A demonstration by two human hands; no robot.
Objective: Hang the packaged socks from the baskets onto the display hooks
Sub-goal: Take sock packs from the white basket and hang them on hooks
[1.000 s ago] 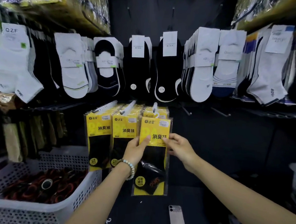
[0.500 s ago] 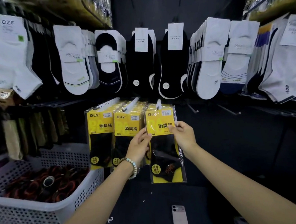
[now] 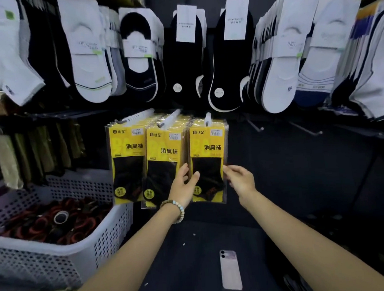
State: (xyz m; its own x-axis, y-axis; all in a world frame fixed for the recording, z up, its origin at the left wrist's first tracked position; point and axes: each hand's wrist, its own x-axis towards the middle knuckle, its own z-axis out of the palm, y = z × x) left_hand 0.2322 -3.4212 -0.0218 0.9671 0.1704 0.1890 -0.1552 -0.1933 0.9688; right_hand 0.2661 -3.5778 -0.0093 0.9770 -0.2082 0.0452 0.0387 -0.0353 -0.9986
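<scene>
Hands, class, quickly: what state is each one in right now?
Left hand: open, fingers straight, in front of the hung sock packet.
Right hand: fingertips at that packet's right edge; grip cannot be told.

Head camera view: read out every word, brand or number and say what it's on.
"达足": top left corner of each front yellow sock pack.
"消臭袜": across the same packs' yellow cards.
White labels on hanging socks, stickers on the packs: too small or blurred to read.
</scene>
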